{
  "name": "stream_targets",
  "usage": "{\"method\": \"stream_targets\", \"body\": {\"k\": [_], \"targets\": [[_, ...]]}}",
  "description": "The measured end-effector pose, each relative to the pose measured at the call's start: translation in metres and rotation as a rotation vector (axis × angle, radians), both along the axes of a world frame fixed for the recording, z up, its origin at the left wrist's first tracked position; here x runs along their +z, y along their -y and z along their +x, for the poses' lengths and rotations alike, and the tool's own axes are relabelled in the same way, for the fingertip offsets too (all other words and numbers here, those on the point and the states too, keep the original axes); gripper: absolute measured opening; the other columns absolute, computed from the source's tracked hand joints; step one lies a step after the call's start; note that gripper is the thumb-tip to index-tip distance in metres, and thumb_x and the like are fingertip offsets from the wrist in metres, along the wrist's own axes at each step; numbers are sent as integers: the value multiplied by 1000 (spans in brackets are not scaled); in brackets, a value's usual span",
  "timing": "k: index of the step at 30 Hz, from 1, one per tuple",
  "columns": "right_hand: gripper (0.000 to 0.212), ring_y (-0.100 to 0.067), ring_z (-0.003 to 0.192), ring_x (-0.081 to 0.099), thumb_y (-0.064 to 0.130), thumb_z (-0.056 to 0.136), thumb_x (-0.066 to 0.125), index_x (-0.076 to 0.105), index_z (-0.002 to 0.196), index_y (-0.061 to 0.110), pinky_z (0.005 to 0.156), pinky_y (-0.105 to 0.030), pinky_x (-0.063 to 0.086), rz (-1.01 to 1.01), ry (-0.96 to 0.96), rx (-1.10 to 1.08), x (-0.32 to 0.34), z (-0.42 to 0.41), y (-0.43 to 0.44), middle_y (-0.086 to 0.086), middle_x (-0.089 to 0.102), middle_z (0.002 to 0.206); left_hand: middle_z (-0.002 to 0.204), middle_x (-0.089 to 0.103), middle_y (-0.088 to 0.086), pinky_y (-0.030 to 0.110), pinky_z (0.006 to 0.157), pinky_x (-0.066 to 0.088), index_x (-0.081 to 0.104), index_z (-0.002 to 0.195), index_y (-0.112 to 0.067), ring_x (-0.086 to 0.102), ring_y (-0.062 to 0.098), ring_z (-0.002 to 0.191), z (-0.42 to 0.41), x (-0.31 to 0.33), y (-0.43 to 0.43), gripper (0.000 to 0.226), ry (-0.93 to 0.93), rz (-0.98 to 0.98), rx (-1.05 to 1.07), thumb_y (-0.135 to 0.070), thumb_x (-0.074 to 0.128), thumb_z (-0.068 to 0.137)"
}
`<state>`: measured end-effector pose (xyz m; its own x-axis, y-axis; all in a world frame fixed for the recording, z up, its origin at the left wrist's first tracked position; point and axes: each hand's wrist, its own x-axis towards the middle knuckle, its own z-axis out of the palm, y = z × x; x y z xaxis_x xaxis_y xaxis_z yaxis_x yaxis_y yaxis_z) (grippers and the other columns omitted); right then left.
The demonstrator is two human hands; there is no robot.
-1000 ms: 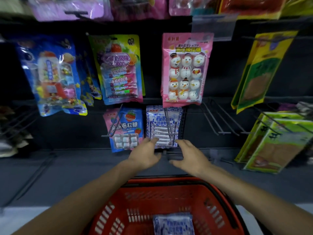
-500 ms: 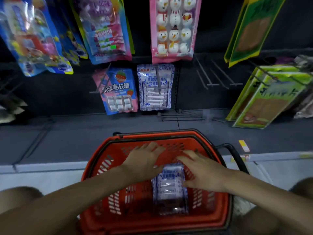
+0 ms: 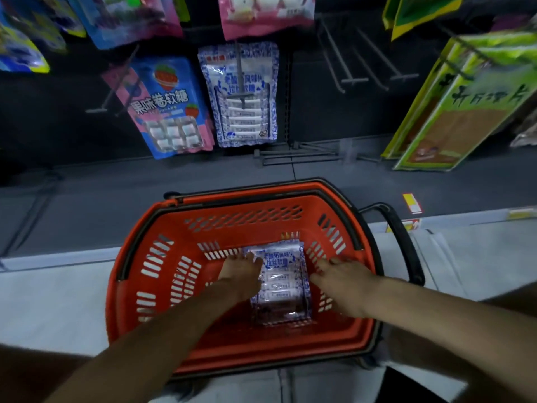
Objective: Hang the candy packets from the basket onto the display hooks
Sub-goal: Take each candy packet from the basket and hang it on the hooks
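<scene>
A red plastic basket sits on the floor in front of me. A stack of blue-and-white candy packets lies flat on its bottom. My left hand rests on the stack's left edge, fingers spread. My right hand touches the stack's right edge, fingers apart. Neither hand has a packet lifted. A matching blue-and-white packet hangs on a display hook on the dark wall above.
A blue-and-pink candy bag hangs left of the hung packet. Bare hooks jut out to the right. Green-yellow bags hang at the far right, a pink bag above. The basket's black handle lies to its right.
Both hands left the hung packet on the hook and dropped into the basket onto the packet stack. My view tilted down toward the basket.
</scene>
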<state>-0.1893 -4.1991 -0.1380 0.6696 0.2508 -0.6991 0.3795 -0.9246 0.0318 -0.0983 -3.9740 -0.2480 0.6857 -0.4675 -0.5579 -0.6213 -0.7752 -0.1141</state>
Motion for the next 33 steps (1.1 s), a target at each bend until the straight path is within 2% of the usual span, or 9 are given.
{"method": "stream_targets", "body": {"k": [9,12,15,17,19,22,25,27,33], "targets": [[68,-37,135,48,21,90,76,42,150,17,110,-43,43,-16,51,33,0,1,9,-17,43,150,151,51,17,42,100,49,33,155,-10,55,35,134,-3,-45,3,70,-50,24,197,-54,46,103],[65,-36,134,49,18,91,73,44,149,18,111,-42,42,-6,47,31,0,1,10,-17,43,149,140,61,16,40,94,52,38,151,-9,62,36,125,-1,-51,10,71,-120,-54,404,-59,47,101],[61,-35,133,50,16,91,71,46,147,19,111,-41,42,1,50,33,-1,2,10,-15,45,147,137,63,16,36,85,53,13,161,-4,65,34,121,-3,-59,19,93,-185,-244,732,-58,56,98],[57,-34,132,51,14,90,70,49,143,19,110,-41,42,-4,55,41,-2,2,10,-13,47,145,140,61,18,38,95,55,3,162,0,63,34,124,-3,-60,25,106,-256,-392,954,-54,65,95],[56,-34,131,51,12,90,69,51,142,20,110,-42,42,-4,58,44,-3,2,11,-13,47,145,144,55,16,34,104,49,19,160,-2,57,35,130,3,-76,25,101,-307,-453,1117,-49,73,89],[57,-34,133,50,13,90,69,50,143,21,111,-42,42,-3,60,48,-5,2,12,-14,46,147,143,55,4,26,108,46,43,146,-8,53,24,132,10,-89,18,82,-380,-382,1170,-65,63,91],[59,-34,134,50,20,90,73,49,144,20,111,-42,41,-7,59,56,-6,2,13,-14,46,148,136,65,11,32,102,54,56,139,-2,64,25,125,11,-74,15,68,-436,-492,1230,-37,83,87],[60,-33,134,50,20,90,73,48,144,20,111,-41,40,-6,56,59,-7,2,13,-13,47,147,139,63,18,36,96,56,47,148,0,65,30,122,11,-63,13,80,-509,-578,1298,-19,89,82],[63,-33,132,52,23,92,74,45,148,20,109,-38,41,0,18,45,-4,6,10,-12,50,144,163,40,13,34,97,48,27,161,-7,46,34,143,14,-30,10,92,-514,-581,1200,-12,83,88]]}}
